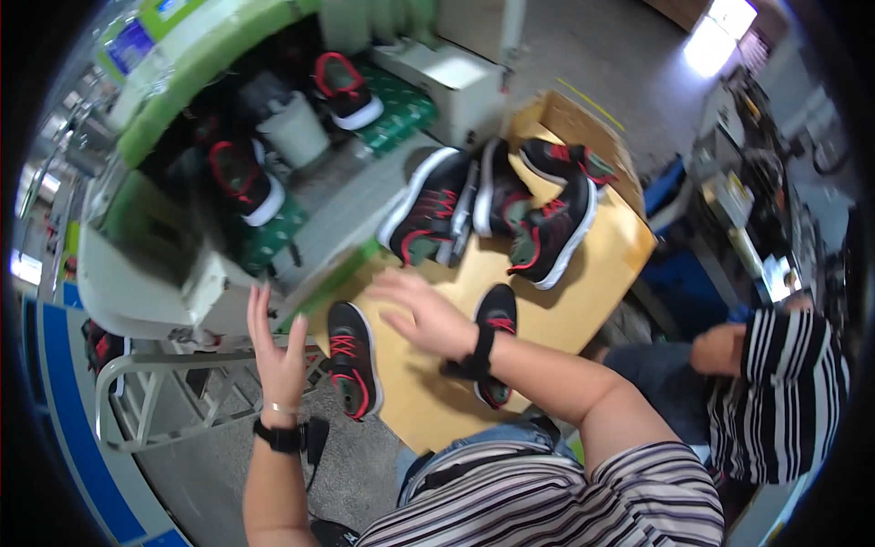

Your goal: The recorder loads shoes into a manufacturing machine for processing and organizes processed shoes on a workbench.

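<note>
My left hand is raised in front of the machine's front edge, fingers apart, holding nothing. Over the tan tabletop my right hand reaches out to the left with its fingers spread, slightly blurred and holding nothing. A black sneaker with red laces lies on the table between the two hands. Another black-and-red sneaker is partly hidden under my right wrist and forearm. Inside the machine, one sneaker rests on a green patterned pad at the left, and a second sneaker rests on a similar pad farther right.
Several more sneakers are heaped at the table's far side, beside an open cardboard box. The white machine housing has a metal rail below it. At the right, another person in a striped top sits close to the table.
</note>
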Demonstrator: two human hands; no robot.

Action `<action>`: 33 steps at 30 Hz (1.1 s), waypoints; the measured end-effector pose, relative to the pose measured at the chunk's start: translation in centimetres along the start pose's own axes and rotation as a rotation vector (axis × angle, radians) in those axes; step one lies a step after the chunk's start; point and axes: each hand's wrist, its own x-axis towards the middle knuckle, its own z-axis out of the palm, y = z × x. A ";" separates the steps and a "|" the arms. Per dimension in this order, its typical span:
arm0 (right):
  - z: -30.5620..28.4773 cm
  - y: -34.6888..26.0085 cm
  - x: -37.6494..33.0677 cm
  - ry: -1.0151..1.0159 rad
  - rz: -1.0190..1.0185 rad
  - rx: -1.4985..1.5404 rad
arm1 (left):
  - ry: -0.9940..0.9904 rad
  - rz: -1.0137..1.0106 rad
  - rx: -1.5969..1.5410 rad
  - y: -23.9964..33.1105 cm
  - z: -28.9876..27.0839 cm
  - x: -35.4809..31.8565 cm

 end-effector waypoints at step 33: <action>-5.9 4.0 -27.5 0.713 0.771 0.434 | -0.726 -0.534 -0.914 4.0 22.1 -12.9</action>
